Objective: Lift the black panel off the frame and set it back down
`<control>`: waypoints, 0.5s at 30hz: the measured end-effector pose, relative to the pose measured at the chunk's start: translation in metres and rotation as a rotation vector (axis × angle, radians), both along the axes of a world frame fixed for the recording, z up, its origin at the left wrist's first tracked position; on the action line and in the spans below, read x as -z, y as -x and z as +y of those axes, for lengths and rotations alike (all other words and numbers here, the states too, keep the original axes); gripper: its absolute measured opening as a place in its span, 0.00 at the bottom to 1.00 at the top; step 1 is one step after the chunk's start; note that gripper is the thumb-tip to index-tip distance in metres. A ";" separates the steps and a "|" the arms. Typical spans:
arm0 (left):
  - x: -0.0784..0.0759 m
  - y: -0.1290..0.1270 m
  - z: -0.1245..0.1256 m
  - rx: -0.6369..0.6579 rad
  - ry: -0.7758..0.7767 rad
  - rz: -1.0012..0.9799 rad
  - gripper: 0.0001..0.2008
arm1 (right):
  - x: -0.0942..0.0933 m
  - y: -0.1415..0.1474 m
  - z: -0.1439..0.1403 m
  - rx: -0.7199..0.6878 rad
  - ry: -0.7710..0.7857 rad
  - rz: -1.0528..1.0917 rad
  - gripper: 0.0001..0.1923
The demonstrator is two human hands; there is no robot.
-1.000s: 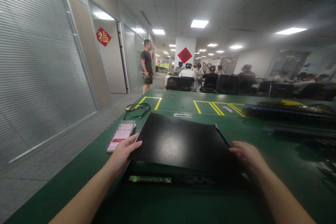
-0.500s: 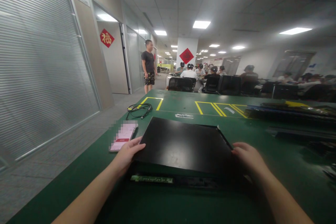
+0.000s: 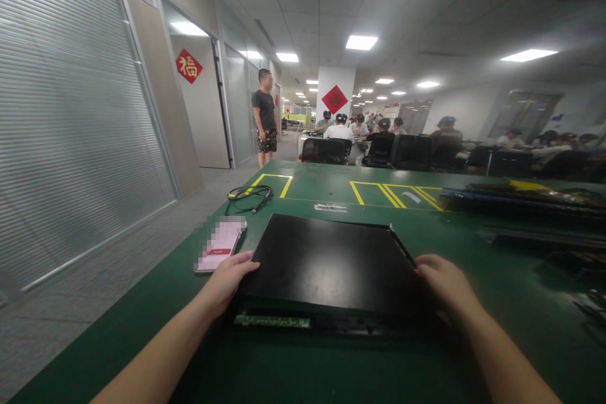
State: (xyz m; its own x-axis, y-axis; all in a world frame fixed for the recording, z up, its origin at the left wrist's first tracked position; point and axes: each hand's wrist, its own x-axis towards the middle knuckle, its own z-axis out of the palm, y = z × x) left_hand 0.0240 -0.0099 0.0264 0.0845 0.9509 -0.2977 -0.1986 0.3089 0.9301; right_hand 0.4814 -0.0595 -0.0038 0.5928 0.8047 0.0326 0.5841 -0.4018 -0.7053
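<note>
my left hand grips the black lid's left edge | my right hand grips its right edge | phone lies beside

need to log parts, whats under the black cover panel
Under the black cover panel, a green circuit board strip shows at the near edge of a dark chassis; everything further in is hidden.

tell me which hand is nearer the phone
Left. The left hand grips the black panel's left edge, right beside the phone lying on the green table. The right hand holds the panel's opposite edge, far from the phone.
</note>
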 end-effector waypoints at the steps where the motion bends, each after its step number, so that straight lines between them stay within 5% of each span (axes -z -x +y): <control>1: 0.000 0.000 0.000 -0.008 0.004 0.000 0.22 | 0.000 0.000 0.000 -0.004 0.002 -0.002 0.11; 8: 0.005 0.001 0.002 -0.002 -0.011 -0.016 0.34 | 0.002 0.001 0.001 -0.011 0.014 -0.052 0.10; 15: 0.008 0.003 0.002 0.007 -0.035 0.014 0.31 | -0.001 0.004 0.000 -0.024 0.050 -0.074 0.10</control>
State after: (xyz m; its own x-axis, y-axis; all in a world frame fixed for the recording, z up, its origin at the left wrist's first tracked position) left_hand 0.0213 -0.0076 0.0188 0.0873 0.9601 -0.2656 -0.1829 0.2775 0.9431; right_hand 0.4776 -0.0598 -0.0033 0.5711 0.8201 0.0351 0.6435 -0.4207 -0.6394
